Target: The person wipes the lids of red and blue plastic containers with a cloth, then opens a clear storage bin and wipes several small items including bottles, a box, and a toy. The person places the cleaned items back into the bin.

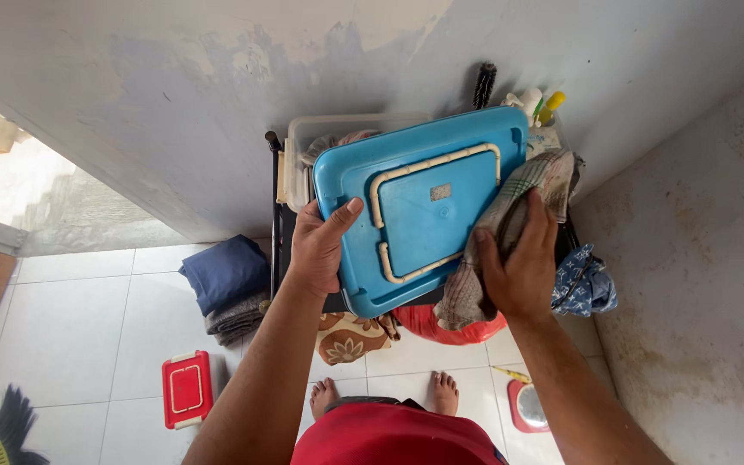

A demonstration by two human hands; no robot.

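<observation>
My left hand (319, 245) grips the left edge of a blue plastic box lid (415, 211), held up tilted in front of me, thumb on its face. The lid has a cream rectangular ridge around its middle. My right hand (520, 263) presses a checked grey-green cloth (510, 224) against the lid's right side; the cloth drapes over the edge and hangs below. Behind the lid stands a clear plastic storage box (303, 146) with clothes in it, mostly hidden.
Folded dark blue and grey clothes (227, 284) lie on the white tile floor at left. A small red lidded box (187, 389) sits near my feet. Bottles (544, 105) and a brush stand behind the lid. A blue patterned cloth (585, 284) hangs at right near the wall.
</observation>
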